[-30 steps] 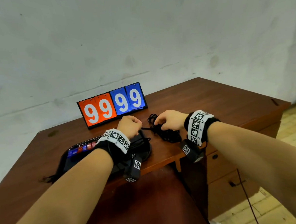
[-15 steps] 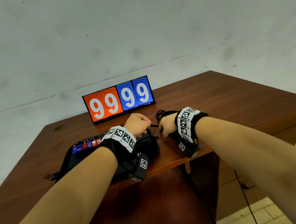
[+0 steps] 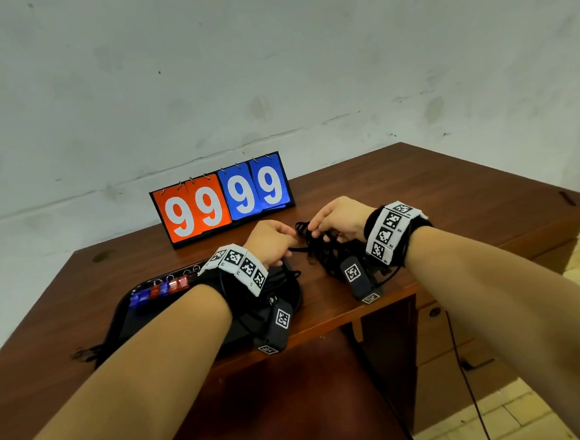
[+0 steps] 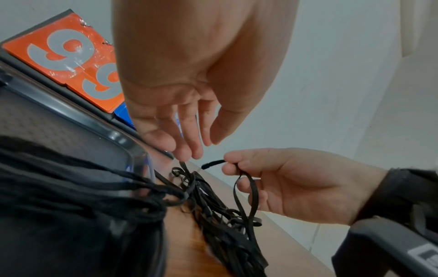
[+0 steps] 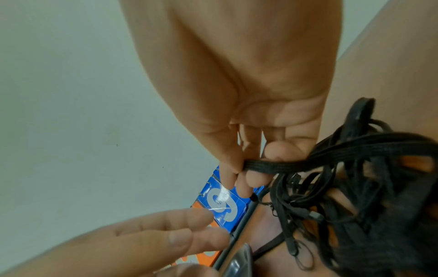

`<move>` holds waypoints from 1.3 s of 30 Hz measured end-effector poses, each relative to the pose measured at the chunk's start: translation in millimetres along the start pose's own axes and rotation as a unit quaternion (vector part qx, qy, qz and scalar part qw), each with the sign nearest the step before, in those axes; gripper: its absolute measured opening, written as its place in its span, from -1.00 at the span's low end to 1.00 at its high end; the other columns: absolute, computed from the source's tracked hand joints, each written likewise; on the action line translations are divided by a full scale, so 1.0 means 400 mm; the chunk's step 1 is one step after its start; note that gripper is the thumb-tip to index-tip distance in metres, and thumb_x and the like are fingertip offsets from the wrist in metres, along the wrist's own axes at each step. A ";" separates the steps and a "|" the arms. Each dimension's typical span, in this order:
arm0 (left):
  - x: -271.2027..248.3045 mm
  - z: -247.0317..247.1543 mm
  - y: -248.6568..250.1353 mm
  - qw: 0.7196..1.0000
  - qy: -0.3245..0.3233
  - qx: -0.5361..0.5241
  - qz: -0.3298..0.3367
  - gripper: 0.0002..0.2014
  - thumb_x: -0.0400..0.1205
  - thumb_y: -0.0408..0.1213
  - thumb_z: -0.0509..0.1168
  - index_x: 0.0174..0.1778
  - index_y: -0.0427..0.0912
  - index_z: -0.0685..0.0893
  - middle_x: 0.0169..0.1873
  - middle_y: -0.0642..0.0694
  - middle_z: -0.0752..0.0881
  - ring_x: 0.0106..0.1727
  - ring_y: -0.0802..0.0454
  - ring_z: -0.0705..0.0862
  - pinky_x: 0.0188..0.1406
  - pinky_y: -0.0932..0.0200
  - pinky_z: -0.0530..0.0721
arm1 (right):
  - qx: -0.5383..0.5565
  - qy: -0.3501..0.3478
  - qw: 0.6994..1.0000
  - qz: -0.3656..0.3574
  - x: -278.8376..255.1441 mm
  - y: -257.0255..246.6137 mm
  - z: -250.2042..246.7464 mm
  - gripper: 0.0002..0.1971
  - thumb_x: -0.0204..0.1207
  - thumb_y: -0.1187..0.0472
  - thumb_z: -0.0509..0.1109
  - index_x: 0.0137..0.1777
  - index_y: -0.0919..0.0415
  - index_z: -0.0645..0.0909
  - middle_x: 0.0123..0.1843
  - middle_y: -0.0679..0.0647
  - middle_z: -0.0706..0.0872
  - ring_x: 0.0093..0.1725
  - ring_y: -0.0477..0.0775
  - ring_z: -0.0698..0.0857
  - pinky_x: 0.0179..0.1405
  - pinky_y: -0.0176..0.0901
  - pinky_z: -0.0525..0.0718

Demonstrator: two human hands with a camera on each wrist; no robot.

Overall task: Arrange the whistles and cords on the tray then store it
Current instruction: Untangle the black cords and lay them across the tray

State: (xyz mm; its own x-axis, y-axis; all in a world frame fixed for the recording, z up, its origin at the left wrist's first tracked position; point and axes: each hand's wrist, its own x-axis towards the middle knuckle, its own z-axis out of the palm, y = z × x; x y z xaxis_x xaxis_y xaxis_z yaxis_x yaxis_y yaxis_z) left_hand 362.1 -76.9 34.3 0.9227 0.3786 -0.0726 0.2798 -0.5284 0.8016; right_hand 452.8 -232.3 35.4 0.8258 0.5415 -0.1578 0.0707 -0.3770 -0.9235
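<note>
A tangle of black cords (image 3: 322, 255) lies on the wooden desk just right of the black tray (image 3: 125, 308). More cords drape over the tray's right end (image 4: 71, 187). Small red and blue whistles (image 3: 163, 289) line the tray's far rim. My right hand (image 3: 313, 232) pinches one flat black cord (image 5: 267, 166) between thumb and fingers and lifts a loop of it off the pile (image 4: 239, 189). My left hand (image 3: 285, 246) hovers over the tray's right corner, and its fingertips (image 4: 187, 151) pinch another strand that rises from the tangle.
An orange and blue flip scoreboard (image 3: 222, 200) reading 99 99 stands behind the hands, near the wall. The desk's (image 3: 452, 201) front edge runs just below both wrists, with drawers (image 3: 436, 326) under it at the right. A brown chair seat (image 3: 295, 408) is below.
My right hand has risen off the cord pile with a strand pinched in its fingers. My left hand stays over the tray's right end. The head camera has shifted slightly.
</note>
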 end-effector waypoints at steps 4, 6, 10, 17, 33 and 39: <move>-0.006 0.022 0.018 0.999 -0.020 -0.044 -0.007 -0.70 0.59 -0.39 0.41 0.23 -0.12 0.64 0.03 -0.20 0.79 -0.18 0.03 0.74 -0.44 0.22 0.61 | 0.038 -0.013 0.999 -0.012 -0.011 0.008 -0.008 -0.77 0.57 0.48 0.29 -0.04 0.24 0.75 -0.15 0.18 0.81 -0.40 -0.04 0.65 -0.52 -0.29 0.48; -0.008 0.032 0.027 0.998 -0.026 -0.057 -0.006 -0.66 0.58 -0.39 0.41 0.26 -0.08 0.61 0.02 -0.20 0.80 -0.17 0.02 0.76 -0.43 0.21 0.63 | 0.051 -0.018 0.998 -0.012 -0.015 0.010 -0.013 -0.77 0.57 0.49 0.29 0.04 0.25 0.73 -0.15 0.17 0.81 -0.40 -0.05 0.67 -0.53 -0.30 0.51; 0.000 0.053 0.035 1.000 -0.021 -0.010 -0.002 -0.73 0.57 -0.40 0.39 0.17 -0.10 0.64 -0.08 -0.18 0.77 -0.26 0.01 0.70 -0.46 0.18 0.58 | 0.069 -0.004 0.998 -0.011 -0.018 0.014 -0.022 -0.76 0.57 0.49 0.28 0.11 0.27 0.69 -0.16 0.18 0.81 -0.42 -0.06 0.67 -0.55 -0.30 0.52; -0.002 0.074 0.042 0.986 -0.030 0.160 0.022 -0.78 0.59 -0.45 0.28 0.02 -0.25 0.83 -0.05 -0.09 0.75 -0.03 0.04 0.64 -0.05 0.17 0.57 | -0.046 0.050 0.998 -0.008 -0.015 0.051 -0.057 -0.77 0.49 0.51 0.35 0.05 0.27 0.72 -0.14 0.22 0.79 -0.40 -0.01 0.63 -0.55 -0.27 0.52; 0.009 0.092 0.039 0.959 -0.094 0.261 0.052 -0.73 0.57 -0.39 0.36 0.17 -0.21 0.78 -0.03 0.00 0.68 0.05 0.05 0.65 0.12 0.16 0.59 | -0.219 0.021 0.974 -0.043 -0.020 0.077 -0.057 -0.83 0.53 0.32 0.41 0.02 0.09 0.77 -0.10 0.06 0.77 -0.22 0.02 0.72 -0.33 -0.13 0.73; 0.016 0.040 0.072 0.988 0.091 0.084 0.093 -0.83 0.54 -0.42 0.37 -0.29 -0.07 0.76 -0.17 -0.05 0.82 -0.11 0.02 0.79 0.02 0.10 0.77 | -0.232 0.034 0.971 -0.043 -0.028 0.069 -0.063 -0.81 0.48 0.34 0.42 -0.13 0.01 0.77 -0.02 0.09 0.80 -0.07 0.08 0.78 -0.09 0.01 0.83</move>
State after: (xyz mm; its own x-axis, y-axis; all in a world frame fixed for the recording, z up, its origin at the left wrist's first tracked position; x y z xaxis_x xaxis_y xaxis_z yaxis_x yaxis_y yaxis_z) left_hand 380.2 -101.8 47.4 0.9037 0.3851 0.1873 0.1636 -0.7147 0.6800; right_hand 459.5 -267.7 20.4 0.8397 0.5409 -0.0487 0.3729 -0.6395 -0.6723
